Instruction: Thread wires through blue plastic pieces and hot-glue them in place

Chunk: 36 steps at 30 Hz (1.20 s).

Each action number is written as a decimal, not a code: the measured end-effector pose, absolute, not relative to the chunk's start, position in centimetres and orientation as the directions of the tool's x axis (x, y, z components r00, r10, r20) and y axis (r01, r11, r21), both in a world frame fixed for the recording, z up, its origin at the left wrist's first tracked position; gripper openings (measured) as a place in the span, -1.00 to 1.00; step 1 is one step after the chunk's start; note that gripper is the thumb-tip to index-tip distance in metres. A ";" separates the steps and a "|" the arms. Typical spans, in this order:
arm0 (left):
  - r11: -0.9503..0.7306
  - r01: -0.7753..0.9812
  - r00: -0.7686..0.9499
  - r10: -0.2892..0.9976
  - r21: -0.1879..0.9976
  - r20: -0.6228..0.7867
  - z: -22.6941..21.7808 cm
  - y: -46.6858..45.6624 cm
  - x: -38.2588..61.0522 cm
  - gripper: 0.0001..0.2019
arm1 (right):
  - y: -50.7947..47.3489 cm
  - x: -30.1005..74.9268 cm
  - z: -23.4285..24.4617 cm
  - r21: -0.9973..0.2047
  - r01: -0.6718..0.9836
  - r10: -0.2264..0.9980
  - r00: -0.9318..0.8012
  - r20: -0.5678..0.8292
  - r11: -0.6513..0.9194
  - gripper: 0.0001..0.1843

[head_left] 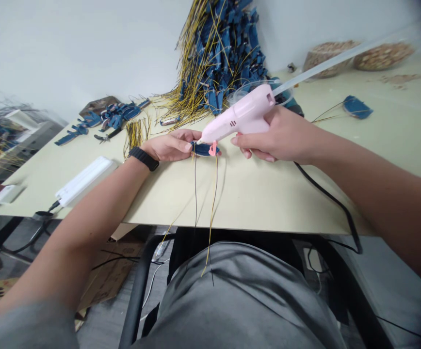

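My right hand (278,135) is wrapped round the handle of a pink hot glue gun (228,118), which has a long translucent glue stick (323,64) coming out of its back. The gun points down and left, its nozzle at the left end of a small dark blue piece (206,150). That piece is pinched in my left hand (172,144), thumb on top. Thin black and yellow wires (211,218) hang from the piece over the table's front edge. The gun's pink stand (213,148) covers part of the blue piece.
A tall heap of blue pieces with yellow and black wires (221,58) stands at the back. More blue pieces (118,115) lie at the left, beyond a white power strip (87,179). Two transparent bags (330,55) and one wired blue piece (357,106) are at right. A black cord (336,201) runs beneath my right arm.
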<state>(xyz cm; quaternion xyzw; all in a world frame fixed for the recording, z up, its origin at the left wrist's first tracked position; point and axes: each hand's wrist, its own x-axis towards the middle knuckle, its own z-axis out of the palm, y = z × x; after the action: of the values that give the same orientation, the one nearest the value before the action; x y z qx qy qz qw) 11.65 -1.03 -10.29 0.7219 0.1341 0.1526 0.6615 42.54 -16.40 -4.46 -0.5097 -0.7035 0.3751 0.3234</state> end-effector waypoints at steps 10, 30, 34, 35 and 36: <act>-0.091 -0.023 0.922 0.384 0.996 0.056 -10.4 -0.9 11.4 -0.23 | -17.9 42.1 -3.6 -0.874 0.434 0.955 -0.279 0.102 0.220 -0.63; -0.095 -0.008 0.894 0.445 0.995 0.049 -9.2 -2.6 12.1 -0.30 | -16.8 42.4 -4.1 -0.879 0.440 0.959 -0.276 0.062 0.184 -0.59; -0.068 0.019 0.876 0.482 0.998 0.016 -9.0 -2.8 12.1 -0.29 | -16.7 42.2 -4.1 -0.874 0.440 0.956 -0.283 0.081 0.204 -0.64; -0.060 0.022 0.874 0.486 0.998 0.010 -9.1 -2.8 12.2 -0.28 | -16.7 42.1 -4.1 -0.875 0.437 0.955 -0.285 0.084 0.207 -0.64; -0.055 0.024 0.874 0.485 0.998 0.006 -9.1 -2.7 12.2 -0.27 | -16.8 42.1 -4.0 -0.875 0.437 0.955 -0.286 0.085 0.209 -0.63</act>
<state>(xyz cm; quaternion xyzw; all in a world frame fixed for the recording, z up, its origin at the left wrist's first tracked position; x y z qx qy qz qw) 12.16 -2.68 -9.10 0.7051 0.1805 0.1739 0.6633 42.08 -16.75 -4.04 -0.4955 -0.7019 0.3876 0.3341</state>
